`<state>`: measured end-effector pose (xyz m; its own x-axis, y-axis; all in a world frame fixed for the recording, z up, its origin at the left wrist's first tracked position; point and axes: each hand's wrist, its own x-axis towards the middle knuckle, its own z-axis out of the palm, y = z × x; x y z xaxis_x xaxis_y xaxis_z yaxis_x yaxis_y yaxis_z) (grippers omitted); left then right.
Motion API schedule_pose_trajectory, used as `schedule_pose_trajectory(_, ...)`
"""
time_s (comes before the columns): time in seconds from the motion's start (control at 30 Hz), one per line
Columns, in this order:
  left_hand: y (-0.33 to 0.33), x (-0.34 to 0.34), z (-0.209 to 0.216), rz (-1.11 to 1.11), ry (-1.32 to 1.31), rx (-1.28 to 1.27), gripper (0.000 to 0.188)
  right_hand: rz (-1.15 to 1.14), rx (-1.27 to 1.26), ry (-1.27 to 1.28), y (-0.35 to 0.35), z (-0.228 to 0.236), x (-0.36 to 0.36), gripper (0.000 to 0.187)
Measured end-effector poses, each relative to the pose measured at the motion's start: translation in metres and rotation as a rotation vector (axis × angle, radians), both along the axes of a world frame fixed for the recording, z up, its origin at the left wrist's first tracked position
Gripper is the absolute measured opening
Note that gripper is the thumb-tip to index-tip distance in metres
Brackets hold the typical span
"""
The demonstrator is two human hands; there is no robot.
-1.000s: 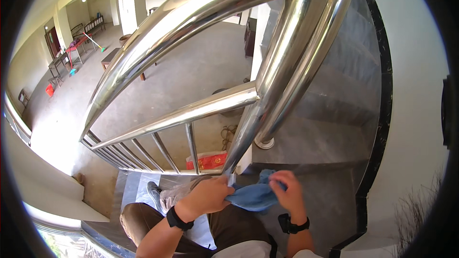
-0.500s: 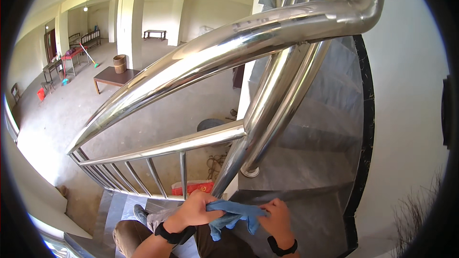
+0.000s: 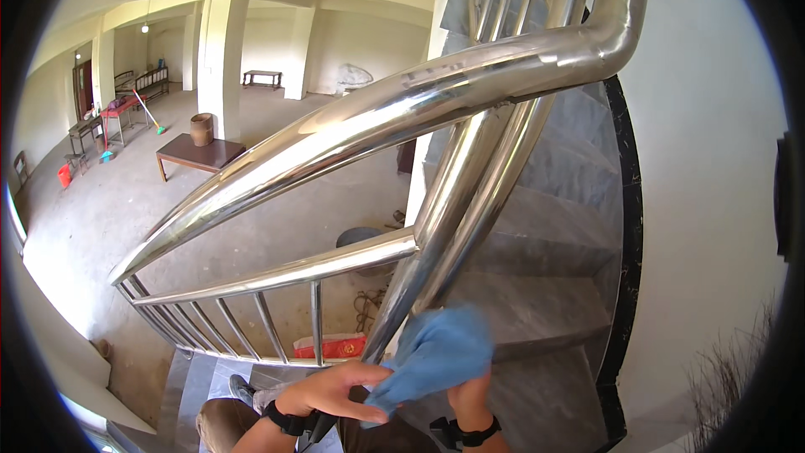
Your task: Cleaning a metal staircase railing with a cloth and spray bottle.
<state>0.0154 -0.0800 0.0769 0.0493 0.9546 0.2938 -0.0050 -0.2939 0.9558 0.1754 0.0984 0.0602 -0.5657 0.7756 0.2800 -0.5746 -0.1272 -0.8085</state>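
Note:
A blue cloth (image 3: pixel 440 356) is spread between my hands in front of the steel railing, its upper part blurred by motion. My left hand (image 3: pixel 335 390) has the cloth's lower left edge between thumb and fingers. Under the right part of the cloth is my right hand (image 3: pixel 471 394), bearing it up; its fingers are covered by the fabric. Both wrists carry black bands. Just beyond the cloth, a slanting steel post (image 3: pixel 394 306) runs down from the thick, shiny handrail (image 3: pixel 352 138). I cannot tell whether the cloth touches the post.
Grey stone stairs (image 3: pixel 537 302) with a black wall edging (image 3: pixel 631 226) rise on the right. Through the railing, a red bag (image 3: pixel 331 346) lies on the lower floor. Farther off stand a brown table (image 3: pixel 197 153) with a wooden bucket (image 3: pixel 201 129), and a red bucket (image 3: pixel 64 175).
The cloth has gone from bunched and hanging between my hands to spread and lifted over my right hand. My right hand has shifted slightly left and turned. The view has shifted a little.

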Motion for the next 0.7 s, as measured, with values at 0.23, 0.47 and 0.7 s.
schedule_pose_trajectory(0.23,-0.011,-0.027,-0.006,0.097,-0.358,0.023,0.092,-0.075,0.362,0.112,0.019,0.129,-0.075,0.046)
schedule_pose_trajectory(0.47,0.009,-0.021,-0.014,-0.007,-0.315,0.043,0.075,0.401,0.395,0.28,0.1,0.225,-0.125,0.047)
schedule_pose_trajectory(0.7,0.005,-0.027,-0.019,-0.024,-0.309,-0.021,0.067,0.205,0.347,0.136,0.094,0.174,-0.156,0.046)
